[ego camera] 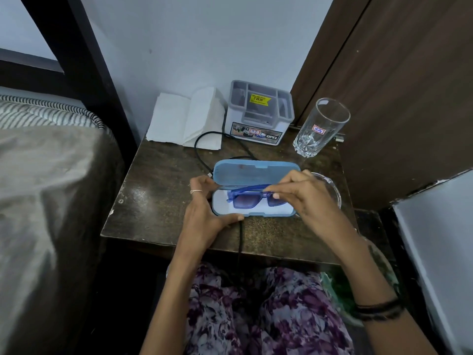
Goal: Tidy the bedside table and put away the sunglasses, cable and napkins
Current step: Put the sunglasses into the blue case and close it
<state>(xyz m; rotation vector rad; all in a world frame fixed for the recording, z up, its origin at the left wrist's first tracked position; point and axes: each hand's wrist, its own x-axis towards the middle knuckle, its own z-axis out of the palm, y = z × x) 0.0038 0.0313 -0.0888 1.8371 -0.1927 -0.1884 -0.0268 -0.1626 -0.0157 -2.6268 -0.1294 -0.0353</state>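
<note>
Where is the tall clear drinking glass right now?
In the head view the tall clear drinking glass stands upright at the back right corner of the dark wooden bedside table, just right of the grey plastic organiser box.

The scene is dimly lit, with a cool bluish cast. The brightest area is given by the pale wall (204, 42) at twelve o'clock. A soft patch of glare is seen on the dark counter (139, 197) toward nine o'clock, and small highlights are caught by the glass (320, 126) at two o'clock. Deep shadow is found below the counter at six o'clock. The bed (51, 188) at nine o'clock is rendered soft and smeared, and straight lines are bowed near the edges.
</note>
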